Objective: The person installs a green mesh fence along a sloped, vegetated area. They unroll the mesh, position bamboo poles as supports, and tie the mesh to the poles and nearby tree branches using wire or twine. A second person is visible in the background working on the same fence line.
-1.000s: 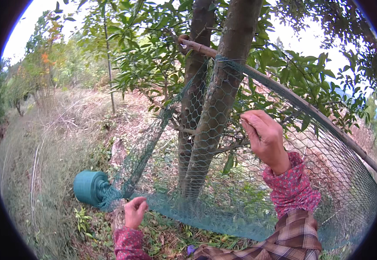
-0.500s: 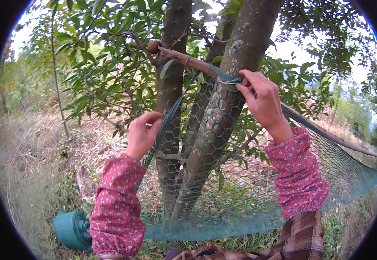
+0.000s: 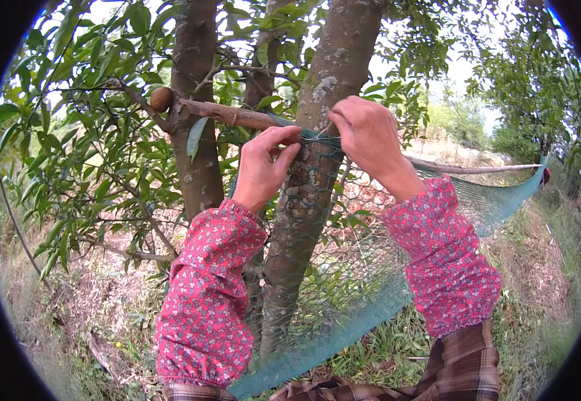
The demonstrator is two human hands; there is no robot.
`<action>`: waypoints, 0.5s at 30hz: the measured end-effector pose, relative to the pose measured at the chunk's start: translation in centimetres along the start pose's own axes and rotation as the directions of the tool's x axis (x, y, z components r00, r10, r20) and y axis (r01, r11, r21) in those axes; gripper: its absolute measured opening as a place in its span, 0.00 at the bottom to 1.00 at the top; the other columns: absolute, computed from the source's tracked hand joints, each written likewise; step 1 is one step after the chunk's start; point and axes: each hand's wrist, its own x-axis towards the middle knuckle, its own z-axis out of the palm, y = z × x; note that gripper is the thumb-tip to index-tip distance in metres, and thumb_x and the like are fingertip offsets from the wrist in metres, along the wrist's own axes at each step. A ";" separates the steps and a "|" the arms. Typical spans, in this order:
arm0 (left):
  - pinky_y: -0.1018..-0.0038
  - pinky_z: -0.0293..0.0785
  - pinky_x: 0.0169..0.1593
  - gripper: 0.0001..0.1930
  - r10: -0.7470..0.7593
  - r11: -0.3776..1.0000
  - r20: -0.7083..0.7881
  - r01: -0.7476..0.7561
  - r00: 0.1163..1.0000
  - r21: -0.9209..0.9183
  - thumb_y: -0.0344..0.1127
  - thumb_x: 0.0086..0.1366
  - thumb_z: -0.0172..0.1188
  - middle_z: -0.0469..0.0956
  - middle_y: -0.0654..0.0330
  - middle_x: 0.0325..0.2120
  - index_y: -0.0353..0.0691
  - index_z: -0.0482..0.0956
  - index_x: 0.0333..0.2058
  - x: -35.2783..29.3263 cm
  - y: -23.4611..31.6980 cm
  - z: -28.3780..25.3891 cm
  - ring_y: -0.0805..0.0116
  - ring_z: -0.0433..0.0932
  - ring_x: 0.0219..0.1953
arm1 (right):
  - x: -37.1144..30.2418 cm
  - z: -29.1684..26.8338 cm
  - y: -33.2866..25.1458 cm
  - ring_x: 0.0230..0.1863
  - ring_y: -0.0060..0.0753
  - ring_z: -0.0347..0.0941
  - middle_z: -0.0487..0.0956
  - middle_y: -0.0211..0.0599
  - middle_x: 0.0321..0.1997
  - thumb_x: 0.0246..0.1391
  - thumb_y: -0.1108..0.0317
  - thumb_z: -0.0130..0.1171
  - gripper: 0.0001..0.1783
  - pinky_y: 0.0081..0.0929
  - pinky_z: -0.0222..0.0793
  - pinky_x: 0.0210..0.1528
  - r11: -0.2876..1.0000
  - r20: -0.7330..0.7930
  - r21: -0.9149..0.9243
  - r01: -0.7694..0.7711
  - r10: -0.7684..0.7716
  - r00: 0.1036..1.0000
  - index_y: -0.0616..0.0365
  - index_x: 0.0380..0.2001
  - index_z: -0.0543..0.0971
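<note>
A green mesh net (image 3: 344,247) hangs from a rough wooden pole (image 3: 233,115) in front of a tree trunk. At the pole its upper edge is bunched, with a thin pale tie (image 3: 317,136) around the bunch. My left hand (image 3: 263,167) reaches that bunch from the left, thumb and forefinger pinched together against it; what lies between them is hidden. Just to the right, my right hand (image 3: 370,140) is closed in a pinch at the pole, at the tie's other side. Its fingertips cover the tie's end.
Behind the net stand a lichen-spotted trunk (image 3: 336,63) and a second trunk (image 3: 193,73). A round brown thing (image 3: 161,99) sits by the pole's left end, beside leafy branches (image 3: 83,160). The pole's thin far part (image 3: 484,169) runs right. Dry litter and grass cover the ground.
My left hand has moved up and right from the net's side edge to the bunch. My right hand stays by the tie. The view has shifted, and the green roll at lower left is out of sight.
</note>
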 end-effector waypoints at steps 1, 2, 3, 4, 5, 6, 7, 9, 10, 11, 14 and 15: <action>0.79 0.73 0.38 0.11 -0.064 0.998 0.054 0.064 0.996 0.014 0.23 0.58 0.57 0.78 0.60 0.33 0.35 0.78 0.41 0.1 0.1 0.3 0.75 0.76 0.35 | 0.5 0.1 -0.2 0.28 0.47 0.73 0.73 0.41 0.23 0.48 0.68 0.56 0.08 0.40 0.68 0.31 1.000 0.027 -0.005 0.016 -0.016 1.000 0.59 0.20 0.74; 0.79 0.73 0.37 0.10 0.012 1.000 0.010 -0.012 1.000 -0.021 0.22 0.57 0.58 0.78 0.59 0.31 0.35 0.79 0.39 0.0 0.2 0.3 0.73 0.77 0.33 | 1.0 0.3 -0.7 0.28 0.47 0.73 0.73 0.41 0.23 0.47 0.69 0.55 0.07 0.40 0.68 0.31 0.998 -0.005 -0.002 0.066 -0.066 0.998 0.59 0.20 0.74; 0.78 0.73 0.35 0.09 0.018 1.000 -0.020 -0.019 1.000 -0.026 0.22 0.56 0.58 0.78 0.57 0.29 0.34 0.79 0.37 0.0 0.2 0.6 0.72 0.78 0.32 | 1.4 0.5 -0.9 0.28 0.47 0.74 0.74 0.42 0.23 0.46 0.70 0.54 0.07 0.40 0.68 0.31 0.993 0.013 0.012 0.116 -0.116 0.993 0.60 0.19 0.73; 0.78 0.73 0.34 0.08 -0.049 0.999 -0.049 0.049 0.998 -0.008 0.22 0.55 0.59 0.79 0.56 0.28 0.33 0.80 0.35 -0.2 0.3 0.3 0.70 0.78 0.30 | 2.0 0.7 -1.4 0.28 0.47 0.74 0.74 0.42 0.22 0.46 0.70 0.54 0.07 0.40 0.69 0.31 0.999 0.038 0.001 0.054 -0.054 0.998 0.60 0.18 0.74; 0.75 0.73 0.33 0.06 0.031 0.999 -0.066 -0.029 0.997 0.027 0.21 0.53 0.59 0.78 0.55 0.24 0.33 0.80 0.31 -0.3 0.3 0.8 0.66 0.78 0.27 | 2.2 0.7 -1.4 0.28 0.47 0.74 0.74 0.43 0.22 0.46 0.70 0.54 0.07 0.40 0.69 0.31 0.998 0.032 0.015 0.064 -0.064 0.997 0.60 0.18 0.74; 0.74 0.73 0.32 0.06 0.061 0.996 -0.124 -0.053 0.990 0.069 0.21 0.53 0.60 0.78 0.55 0.24 0.33 0.80 0.31 -0.6 0.4 0.7 0.65 0.78 0.26 | 2.6 1.0 -1.9 0.28 0.47 0.74 0.74 0.43 0.22 0.45 0.70 0.54 0.07 0.40 0.69 0.31 1.000 0.089 0.004 0.020 -0.020 0.996 0.60 0.17 0.74; 0.73 0.73 0.32 0.05 0.091 0.991 -0.133 -0.076 0.987 0.111 0.21 0.52 0.60 0.78 0.55 0.24 0.33 0.80 0.30 -0.9 0.4 1.3 0.63 0.78 0.26 | 2.8 1.2 -2.0 0.27 0.48 0.74 0.75 0.45 0.20 0.44 0.70 0.55 0.09 0.41 0.69 0.31 0.997 0.032 0.060 0.057 -0.059 0.998 0.60 0.15 0.74; 0.68 0.73 0.30 0.06 0.198 0.972 -0.175 -0.170 0.964 0.165 0.20 0.49 0.58 0.77 0.54 0.23 0.35 0.80 0.28 -1.6 0.8 2.4 0.57 0.76 0.25 | 3.0 1.7 -2.5 0.26 0.50 0.75 0.75 0.46 0.19 0.43 0.69 0.56 0.09 0.41 0.70 0.31 0.993 0.183 0.049 0.108 -0.115 0.976 0.60 0.14 0.75; 0.67 0.73 0.29 0.10 0.367 0.913 -0.073 -0.345 0.927 0.218 0.19 0.48 0.55 0.76 0.53 0.22 0.36 0.80 0.30 -2.0 1.1 3.2 0.56 0.77 0.26 | 3.0 1.8 -2.6 0.26 0.50 0.75 0.75 0.47 0.19 0.42 0.69 0.57 0.09 0.41 0.70 0.31 0.991 0.214 0.032 0.131 -0.135 0.967 0.60 0.14 0.75; 0.65 0.74 0.31 0.12 0.436 0.889 -0.054 -0.420 0.899 0.184 0.19 0.46 0.54 0.75 0.52 0.23 0.36 0.79 0.31 -2.6 1.9 4.6 0.56 0.77 0.29 | 3.0 1.7 -2.7 0.26 0.52 0.75 0.76 0.48 0.20 0.40 0.68 0.59 0.08 0.41 0.71 0.31 0.989 0.430 0.111 0.100 -0.138 0.892 0.58 0.14 0.76; 0.65 0.75 0.36 0.12 0.615 0.783 0.120 -0.621 0.780 0.023 0.24 0.50 0.55 0.74 0.52 0.27 0.30 0.75 0.36 -3.8 4.2 7.4 0.55 0.76 0.30 | 2.6 0.1 -1.9 0.28 0.49 0.75 0.77 0.48 0.23 0.42 0.69 0.59 0.05 0.37 0.71 0.33 0.963 0.586 0.241 0.123 -0.245 0.773 0.58 0.21 0.80; 0.66 0.76 0.37 0.12 0.597 0.793 0.212 -0.609 0.774 -0.009 0.23 0.48 0.55 0.76 0.51 0.28 0.29 0.76 0.35 -4.4 5.1 7.6 0.54 0.77 0.30 | 2.5 -0.9 -1.4 0.25 0.39 0.75 0.78 0.43 0.24 0.43 0.70 0.60 0.06 0.32 0.71 0.31 0.937 0.526 0.350 0.004 -0.200 0.826 0.61 0.25 0.80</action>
